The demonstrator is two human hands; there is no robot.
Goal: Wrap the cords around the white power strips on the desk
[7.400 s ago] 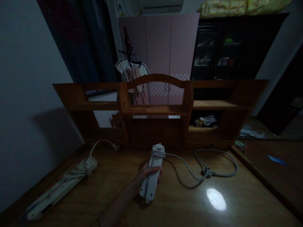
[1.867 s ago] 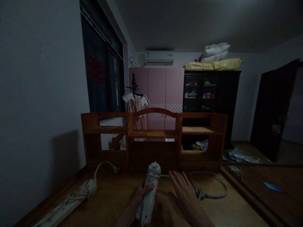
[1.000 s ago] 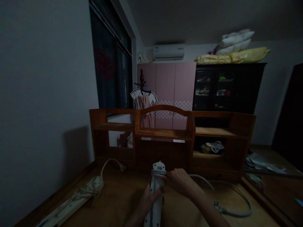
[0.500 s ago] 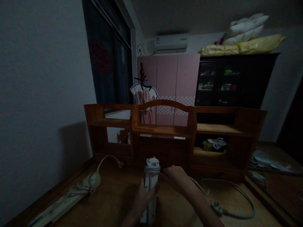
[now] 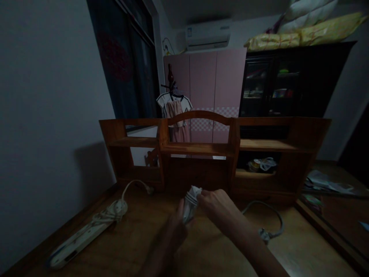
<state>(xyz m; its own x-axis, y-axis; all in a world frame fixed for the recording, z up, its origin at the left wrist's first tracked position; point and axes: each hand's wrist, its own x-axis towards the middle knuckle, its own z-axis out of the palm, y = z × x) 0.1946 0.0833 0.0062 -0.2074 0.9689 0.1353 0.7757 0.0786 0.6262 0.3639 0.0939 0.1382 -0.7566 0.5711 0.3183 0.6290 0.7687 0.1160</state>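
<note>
My left hand (image 5: 175, 227) is closed around a white power strip (image 5: 188, 211), held tilted above the desk. Several turns of its cord (image 5: 191, 198) wrap the strip's far end. Against that end, my right hand (image 5: 215, 203) is closed with its fingers pinching the cord. To the right, the loose length of grey cord (image 5: 279, 215) curves over the desk and ends in a plug (image 5: 264, 235). The strip's lower part is hidden behind my left hand, which is partly blurred.
A second power strip (image 5: 73, 246) lies on the desk at left, its cord (image 5: 108, 215) bundled on it and its plug (image 5: 149, 190) near the shelf. A wooden shelf unit (image 5: 198, 148) stands along the back. A wall (image 5: 52, 134) borders the left side.
The power strip has tilted, its far end swinging right. My right hand has moved slightly up and right with the cord. The loose cord and plug have been drawn inward; the view has tipped down.
</note>
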